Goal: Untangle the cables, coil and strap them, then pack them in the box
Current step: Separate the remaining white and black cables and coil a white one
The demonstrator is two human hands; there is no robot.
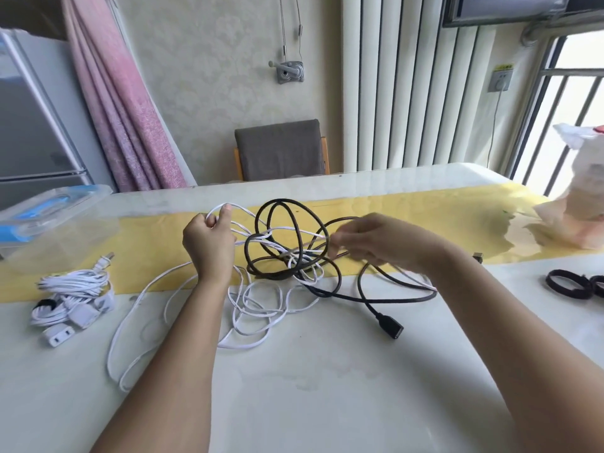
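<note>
While the white cable (255, 310) and black cable (277, 275) lie knotted together on the desk (327, 403), the left hand (209, 243) grips a raised white loop and the blurred right hand (369, 243) seems to pinch a white strand at the knot. Pulling both hands apart would likely cinch the knot tighter instead of freeing it.
</note>
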